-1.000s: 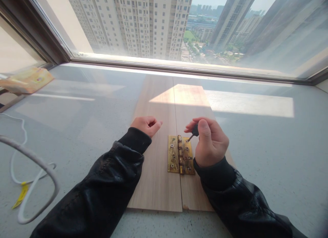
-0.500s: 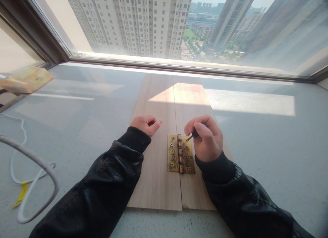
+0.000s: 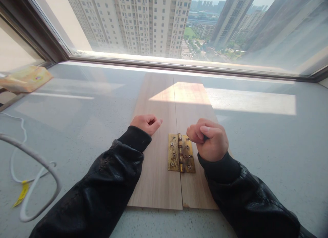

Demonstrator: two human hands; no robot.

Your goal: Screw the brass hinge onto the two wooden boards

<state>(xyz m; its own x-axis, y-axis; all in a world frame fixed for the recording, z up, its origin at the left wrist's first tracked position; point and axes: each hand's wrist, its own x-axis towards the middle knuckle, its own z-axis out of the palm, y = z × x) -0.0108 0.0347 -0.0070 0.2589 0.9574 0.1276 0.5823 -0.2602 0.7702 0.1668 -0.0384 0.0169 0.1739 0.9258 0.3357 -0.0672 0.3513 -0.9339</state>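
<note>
A brass hinge (image 3: 174, 164) lies unfolded across the seam between two pale wooden boards (image 3: 153, 183), with several cross-head screws in its leaves. At the upper corner of its right leaf, my right hand (image 3: 211, 140) is closed around a screwdriver (image 3: 205, 138). Only a bit of the dark handle shows; the fingers hide the shaft and tip. My left hand (image 3: 146, 123) rests on the left board in a loose fist, left of the hinge and apart from it, with nothing visible in it.
The boards lie on a speckled white sill (image 3: 84, 128) below a large window. A white cable (image 3: 38, 159) with a yellow tag (image 3: 22, 193) loops at the left. Behind it sits a yellowish soft packet (image 3: 28, 79). Sunlight falls across the far ends of the boards.
My right hand has turned and shifted slightly right, so the screwdriver's shaft, visible earlier at the hinge's upper right screw, is now hidden. My left hand and the hinge stay put.
</note>
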